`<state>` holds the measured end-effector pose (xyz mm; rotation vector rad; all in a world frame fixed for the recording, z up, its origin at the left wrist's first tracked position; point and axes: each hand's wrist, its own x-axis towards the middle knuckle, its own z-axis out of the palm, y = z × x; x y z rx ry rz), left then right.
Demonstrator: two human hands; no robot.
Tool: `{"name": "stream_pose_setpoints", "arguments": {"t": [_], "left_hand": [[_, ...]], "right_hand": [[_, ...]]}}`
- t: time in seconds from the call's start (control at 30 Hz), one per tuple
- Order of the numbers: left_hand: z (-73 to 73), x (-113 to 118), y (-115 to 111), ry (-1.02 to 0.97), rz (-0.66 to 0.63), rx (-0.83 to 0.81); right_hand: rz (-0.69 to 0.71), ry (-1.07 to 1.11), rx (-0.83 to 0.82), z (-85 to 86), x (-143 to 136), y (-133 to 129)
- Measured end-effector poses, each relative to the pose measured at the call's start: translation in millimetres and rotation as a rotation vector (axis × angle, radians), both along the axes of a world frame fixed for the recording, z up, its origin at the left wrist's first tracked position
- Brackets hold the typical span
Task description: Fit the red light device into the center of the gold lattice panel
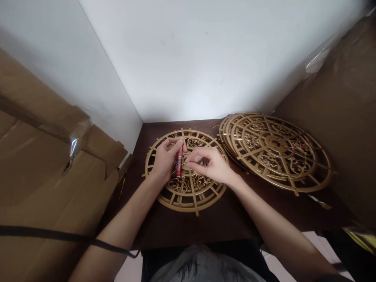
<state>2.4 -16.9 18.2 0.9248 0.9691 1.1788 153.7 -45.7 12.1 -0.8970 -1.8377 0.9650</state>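
Observation:
My left hand (pixel 168 156) is closed, thumb and fingers pinching the upper end of a small red cylinder (pixel 179 164) with a printed label. The cylinder's top is covered by the fingertips, so its kind is unclear. Just to the right, my right hand (pixel 210 163) has its thumb and forefinger pressed together near the cylinder; whatever they pinch is too small to make out. Below both hands lies a round gold openwork clock dial (pixel 195 196) with scrollwork and bars around its ring.
Several similar gold dials (pixel 276 145) are stacked at the right on the dark brown table (pixel 188 231). Cardboard (pixel 44 172) stands along the left, and a brown box (pixel 337 109) on the right. A white wall (pixel 190 58) rises behind. A black cable (pixel 58 235) crosses the lower left.

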Motion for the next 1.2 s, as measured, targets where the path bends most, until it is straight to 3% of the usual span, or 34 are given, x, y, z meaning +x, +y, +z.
{"name": "stream_pose_setpoints", "arguments": {"t": [0.23, 0.47, 1.2], "left_hand": [[-2.4, -1.4, 1.6, 0.049, 0.028, -0.033], [-3.7, -1.4, 1.7, 0.057, 0.037, -0.03], [-5.8, -0.3, 0.9, 0.093, 0.025, 0.021]], "right_hand": [[0.097, -0.093, 0.094, 0.1, -0.9, -1.1], [0.107, -0.155, 0.174, -1.6, -3.0, -1.9], [0.119, -0.231, 0.156, -5.6, -7.5, -5.3]]}}
